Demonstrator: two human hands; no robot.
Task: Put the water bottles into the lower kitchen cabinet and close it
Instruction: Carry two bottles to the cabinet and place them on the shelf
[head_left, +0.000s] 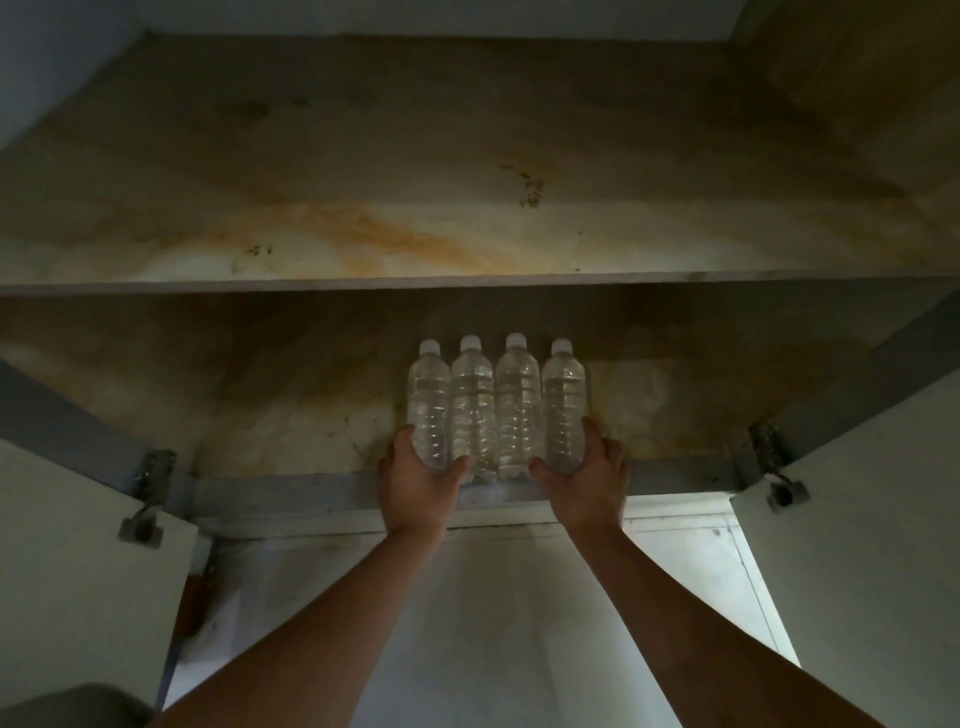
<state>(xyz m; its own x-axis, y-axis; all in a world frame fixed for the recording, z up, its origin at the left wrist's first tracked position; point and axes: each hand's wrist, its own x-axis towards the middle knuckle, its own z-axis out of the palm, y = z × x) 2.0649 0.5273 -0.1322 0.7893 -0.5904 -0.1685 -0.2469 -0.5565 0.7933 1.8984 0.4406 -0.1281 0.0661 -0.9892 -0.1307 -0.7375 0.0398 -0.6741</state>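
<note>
Bottles of clear plastic with white caps were found side by side in a row of four at the centre of the frame. They were set on the stained floor of the cabinet (291, 405), with their bases close to the grey front rail (311, 493) and their caps pointed toward the top of the frame. Each was pressed against its neighbour. Whether they stood upright or lay flat could not be told from this angle.

The leftmost bottle (429, 405) was gripped near its base by the left hand (418, 483); the fingers were curled round its outer side and the thumb was laid across the front. The rightmost bottle (564, 405) was clasped in the same manner by the right hand (589, 483). The second bottle (471, 410) and the third bottle (517, 405) were sandwiched between the two outer ones. Both forearms were stretched up from the bottom edge of the frame.

Above the row, a shelf (363, 244) marked with orange-brown stains was spread across the upper half of the frame. The left door (67, 571) at the lower left and the right door (872, 561) at the lower right were swung wide open. Each was hung on metal: the left hinge (148, 488) and the right hinge (776, 470).
</note>
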